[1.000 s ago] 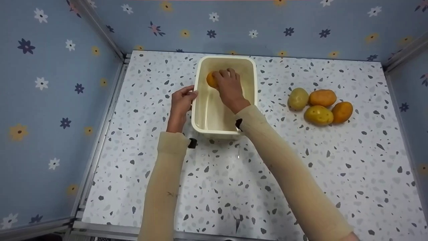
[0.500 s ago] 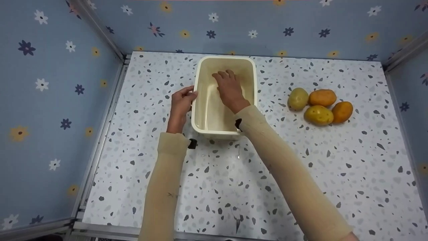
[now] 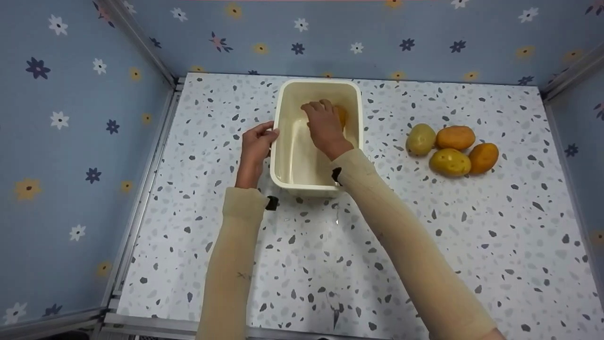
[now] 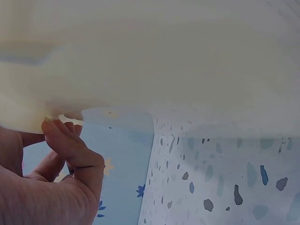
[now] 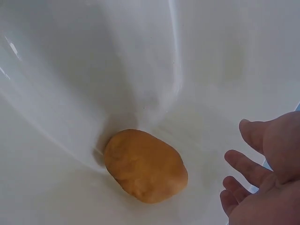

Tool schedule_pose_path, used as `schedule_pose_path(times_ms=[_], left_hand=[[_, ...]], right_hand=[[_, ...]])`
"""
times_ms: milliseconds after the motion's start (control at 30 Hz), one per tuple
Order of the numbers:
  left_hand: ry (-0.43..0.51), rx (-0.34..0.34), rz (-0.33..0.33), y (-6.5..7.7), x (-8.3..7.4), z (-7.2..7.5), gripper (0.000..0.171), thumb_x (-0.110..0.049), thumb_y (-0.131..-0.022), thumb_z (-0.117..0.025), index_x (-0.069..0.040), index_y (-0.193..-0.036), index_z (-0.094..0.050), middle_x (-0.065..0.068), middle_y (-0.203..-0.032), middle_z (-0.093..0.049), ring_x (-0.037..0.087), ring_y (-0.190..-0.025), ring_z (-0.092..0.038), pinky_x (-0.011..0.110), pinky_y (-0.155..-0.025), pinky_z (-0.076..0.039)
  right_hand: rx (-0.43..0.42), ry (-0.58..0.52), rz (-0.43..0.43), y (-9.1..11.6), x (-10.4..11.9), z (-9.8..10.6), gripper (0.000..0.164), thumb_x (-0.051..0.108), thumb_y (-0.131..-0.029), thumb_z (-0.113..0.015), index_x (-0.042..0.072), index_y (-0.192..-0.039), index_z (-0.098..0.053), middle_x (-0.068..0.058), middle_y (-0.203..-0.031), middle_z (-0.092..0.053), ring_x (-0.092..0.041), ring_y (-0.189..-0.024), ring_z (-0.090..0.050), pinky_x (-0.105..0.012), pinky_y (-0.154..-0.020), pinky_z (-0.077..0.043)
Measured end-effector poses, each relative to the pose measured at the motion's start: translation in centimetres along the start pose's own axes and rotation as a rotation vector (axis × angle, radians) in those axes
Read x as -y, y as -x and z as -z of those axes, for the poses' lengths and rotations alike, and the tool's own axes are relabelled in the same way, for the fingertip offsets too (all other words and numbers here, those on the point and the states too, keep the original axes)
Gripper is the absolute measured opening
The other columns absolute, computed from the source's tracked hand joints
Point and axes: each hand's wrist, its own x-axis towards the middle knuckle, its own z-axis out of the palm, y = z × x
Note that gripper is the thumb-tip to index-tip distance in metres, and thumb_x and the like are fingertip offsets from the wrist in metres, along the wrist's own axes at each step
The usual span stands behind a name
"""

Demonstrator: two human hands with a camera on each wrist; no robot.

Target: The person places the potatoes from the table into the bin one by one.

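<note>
A cream plastic bin point(image 3: 297, 177) stands near the back of the table. My left hand point(image 3: 256, 146) pinches its left rim between thumb and fingers; in the left wrist view those fingers point(image 4: 70, 145) meet the rim's edge. Inside the bin lies an orange-brown potato point(image 5: 145, 166), against the inner wall at the bottom. The head view shows only part of this potato point(image 3: 341, 115), just right of my right fingers. Over the bin my right hand point(image 3: 324, 123) is spread and holds nothing. The right wrist view has its fingers point(image 5: 251, 168) apart from the potato.
Several more potatoes sit clustered on the right of the speckled table point(image 3: 424, 264): a pale green one point(image 3: 420, 140), a yellow one point(image 3: 449, 162) and orange ones point(image 3: 483, 158). Blue flowered panels point(image 3: 330, 33) enclose the back and sides.
The potato in the bin was at the left of my right fingers, then hidden under the hand, and now shows on the right. My right fingers have let go; the left hand stays put.
</note>
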Motion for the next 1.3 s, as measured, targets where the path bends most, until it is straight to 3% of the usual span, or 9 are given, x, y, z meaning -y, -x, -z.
schedule_pose_path(times_ms=[233, 367, 500, 633, 967, 1100, 1300], left_hand=[[0.0, 0.004, -0.009, 0.1, -0.1, -0.2, 0.037, -0.013, -0.105, -0.067, -0.004, -0.141, -0.067, 0.002, -0.098, -0.063, 0.012, -0.079, -0.064, 0.022, -0.065, -0.055], [0.002, 0.003, -0.009, 0.1, 0.0, -0.4, 0.036, -0.012, -0.104, -0.068, -0.003, -0.139, -0.068, 0.003, -0.095, -0.063, 0.013, -0.077, -0.065, 0.022, -0.063, -0.055], [0.008, 0.009, -0.007, -0.1, 0.0, -0.4, 0.036, -0.011, -0.104, -0.068, -0.002, -0.139, -0.068, 0.004, -0.093, -0.064, 0.012, -0.072, -0.067, 0.022, -0.062, -0.056], [0.008, 0.017, -0.004, -0.1, 0.1, -0.3, 0.037, -0.01, -0.103, -0.067, -0.002, -0.14, -0.067, 0.006, -0.096, -0.066, 0.013, -0.076, -0.07, 0.023, -0.064, -0.057], [-0.041, 0.008, 0.038, -0.2, -0.1, -0.4, 0.037, -0.013, -0.104, -0.067, -0.005, -0.14, -0.068, 0.007, -0.102, -0.067, 0.014, -0.08, -0.069, 0.023, -0.066, -0.056], [-0.041, 0.001, 0.034, -0.1, -0.3, -0.2, 0.036, -0.013, -0.104, -0.067, -0.005, -0.14, -0.068, 0.007, -0.104, -0.068, 0.016, -0.082, -0.07, 0.023, -0.066, -0.056], [-0.049, -0.006, 0.025, 0.1, -0.4, -0.2, 0.037, -0.012, -0.104, -0.066, -0.005, -0.14, -0.068, 0.009, -0.106, -0.068, 0.019, -0.089, -0.07, 0.028, -0.073, -0.059]], right_hand=[[-0.02, -0.006, -0.007, 0.2, 0.0, 0.3, 0.04, 0.006, -0.109, -0.058, 0.007, -0.149, -0.056, -0.014, -0.154, -0.054, -0.035, -0.15, -0.038, -0.048, -0.126, -0.027], [-0.08, -0.011, -0.013, 0.5, 0.1, 0.5, 0.036, 0.007, -0.111, -0.053, 0.006, -0.147, -0.058, -0.016, -0.148, -0.058, -0.036, -0.146, -0.042, -0.05, -0.124, -0.029], [-0.11, -0.01, -0.049, 0.6, 0.4, 0.7, 0.036, 0.007, -0.111, -0.052, 0.006, -0.146, -0.059, -0.016, -0.146, -0.06, -0.037, -0.143, -0.045, -0.051, -0.122, -0.03], [-0.094, -0.006, -0.106, 0.9, 0.5, 1.3, 0.04, 0.006, -0.108, -0.059, 0.009, -0.148, -0.057, -0.014, -0.148, -0.059, -0.037, -0.143, -0.044, -0.05, -0.122, -0.03], [-0.116, -0.128, -0.177, 2.4, 0.1, 5.3, 0.045, 0.009, -0.107, -0.062, 0.009, -0.152, -0.055, -0.017, -0.153, -0.055, -0.041, -0.145, -0.041, -0.054, -0.121, -0.029], [-0.132, -0.174, -0.17, 3.1, -0.8, 7.2, 0.046, 0.01, -0.108, -0.062, 0.009, -0.153, -0.054, -0.017, -0.155, -0.053, -0.043, -0.144, -0.041, -0.055, -0.119, -0.031], [-0.219, -0.188, -0.193, 4.6, -4.1, 8.4, 0.044, 0.01, -0.108, -0.062, 0.006, -0.151, -0.056, -0.019, -0.152, -0.055, -0.043, -0.139, -0.045, -0.056, -0.117, -0.033]])
